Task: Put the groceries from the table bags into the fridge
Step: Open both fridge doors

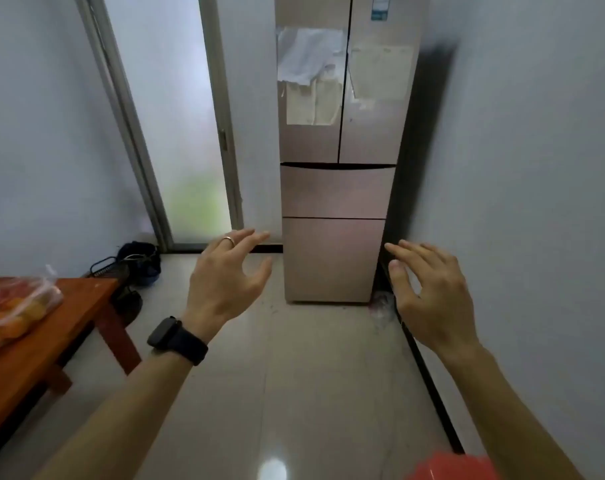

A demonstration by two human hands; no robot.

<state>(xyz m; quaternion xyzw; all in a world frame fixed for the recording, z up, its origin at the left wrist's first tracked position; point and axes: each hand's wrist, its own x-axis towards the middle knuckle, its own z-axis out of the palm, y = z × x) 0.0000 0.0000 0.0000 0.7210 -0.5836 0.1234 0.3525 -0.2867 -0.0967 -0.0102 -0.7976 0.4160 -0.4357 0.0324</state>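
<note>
At the left edge, a plastic bag of orange fruit (14, 306) lies on the wooden table (79, 306). At centre is the left hand (225, 282), fingers spread, empty. Behind it stands the closed fridge (339, 192). To the right is the right hand (432, 289), relaxed and empty.

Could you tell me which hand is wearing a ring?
The left hand, with a ring on one finger and a dark watch at its wrist; the right hand wears nothing.
</note>
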